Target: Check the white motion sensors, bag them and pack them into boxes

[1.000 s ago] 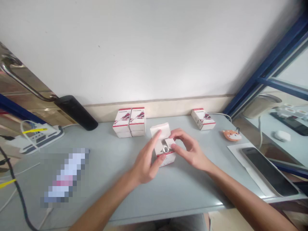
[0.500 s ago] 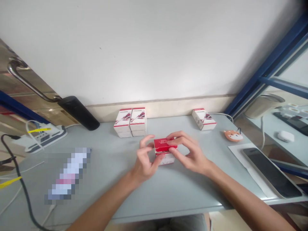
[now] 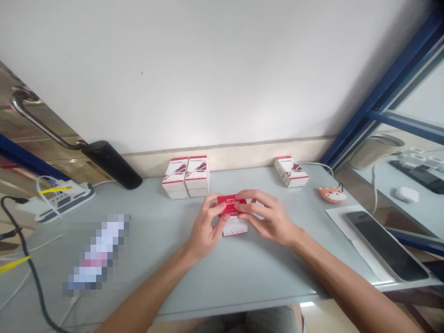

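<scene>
- red-white box [image 3: 234, 226] is gripped at its red top by left hand [image 3: 204, 226] and right hand [image 3: 267, 218]
- box is kept mid-table [image 3: 149, 259], well back from front edge
- stacked boxes [image 3: 185, 178] are placed just behind-left; single box [image 3: 290, 171] well right

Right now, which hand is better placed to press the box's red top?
Probably the right hand: its fingers lie across the red top of the box, while the left hand holds its side.

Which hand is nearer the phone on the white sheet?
Right. The right hand holds the red-topped white box on the phone's side, still well short of the phone; the left hand is farther, on the box's opposite side.
</scene>
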{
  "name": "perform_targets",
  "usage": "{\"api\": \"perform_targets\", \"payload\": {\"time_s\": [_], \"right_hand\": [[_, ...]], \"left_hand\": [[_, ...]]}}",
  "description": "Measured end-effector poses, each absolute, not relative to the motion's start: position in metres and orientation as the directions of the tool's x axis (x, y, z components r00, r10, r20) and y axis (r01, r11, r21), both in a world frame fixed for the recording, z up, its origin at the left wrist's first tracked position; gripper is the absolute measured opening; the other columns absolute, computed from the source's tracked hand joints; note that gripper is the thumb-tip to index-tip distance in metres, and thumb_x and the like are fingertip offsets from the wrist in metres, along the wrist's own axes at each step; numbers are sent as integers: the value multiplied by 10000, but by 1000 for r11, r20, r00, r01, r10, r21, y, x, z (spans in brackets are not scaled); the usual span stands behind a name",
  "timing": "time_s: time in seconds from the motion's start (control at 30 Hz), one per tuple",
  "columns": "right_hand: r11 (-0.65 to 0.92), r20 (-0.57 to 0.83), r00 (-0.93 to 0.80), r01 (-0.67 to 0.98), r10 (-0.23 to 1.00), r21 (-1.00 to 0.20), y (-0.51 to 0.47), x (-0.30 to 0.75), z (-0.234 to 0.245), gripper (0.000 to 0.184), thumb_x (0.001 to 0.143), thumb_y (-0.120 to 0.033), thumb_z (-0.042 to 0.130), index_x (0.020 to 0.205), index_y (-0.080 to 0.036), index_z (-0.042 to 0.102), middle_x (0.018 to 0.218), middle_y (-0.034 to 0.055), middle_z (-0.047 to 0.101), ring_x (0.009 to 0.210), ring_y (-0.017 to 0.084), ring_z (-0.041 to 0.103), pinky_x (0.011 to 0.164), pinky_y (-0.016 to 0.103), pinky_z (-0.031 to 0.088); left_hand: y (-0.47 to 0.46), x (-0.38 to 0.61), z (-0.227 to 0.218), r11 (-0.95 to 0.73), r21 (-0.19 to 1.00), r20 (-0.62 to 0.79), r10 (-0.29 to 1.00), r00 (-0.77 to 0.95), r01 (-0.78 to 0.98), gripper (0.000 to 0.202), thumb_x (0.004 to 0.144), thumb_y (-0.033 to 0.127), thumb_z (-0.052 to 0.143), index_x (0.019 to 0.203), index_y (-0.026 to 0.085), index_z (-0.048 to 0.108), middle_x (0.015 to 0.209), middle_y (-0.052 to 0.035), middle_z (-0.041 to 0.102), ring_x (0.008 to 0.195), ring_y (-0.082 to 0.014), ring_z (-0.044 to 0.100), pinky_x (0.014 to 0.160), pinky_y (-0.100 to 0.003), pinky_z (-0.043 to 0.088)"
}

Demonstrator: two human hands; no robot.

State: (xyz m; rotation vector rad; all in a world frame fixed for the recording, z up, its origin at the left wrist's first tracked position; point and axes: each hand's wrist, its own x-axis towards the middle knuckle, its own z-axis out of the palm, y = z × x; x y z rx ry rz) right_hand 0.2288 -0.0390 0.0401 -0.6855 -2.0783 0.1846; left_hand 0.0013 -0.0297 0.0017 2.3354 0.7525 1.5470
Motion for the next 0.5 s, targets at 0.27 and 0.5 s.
{"api": "perform_targets", "payload": {"time_s": [0.27,0.5], "right_hand": [[591,366,-526,361,768,-721,-40,225,20,995,902,-425,789,1675,-330,169,1625,155,448,1343,321,605,1057,498,567],[519,387,-474,186,791,-834,-28,218,-4,764,935,-355,754,1602,-323,384,1431,106,657,1220,260,676,1078,471,549]], "left_hand": [[-23,-5,12,-589,762,647,708,-285,268,215,1068,406,526,1180,230,579,1196,-98,698,1116,-200,699,950,-355,590],[-10,-9,10,-482,851,523,815,-250,210,342,1020,559,559,1067,221,584,1050,-64,716,965,-195,708,833,-319,591]]}}
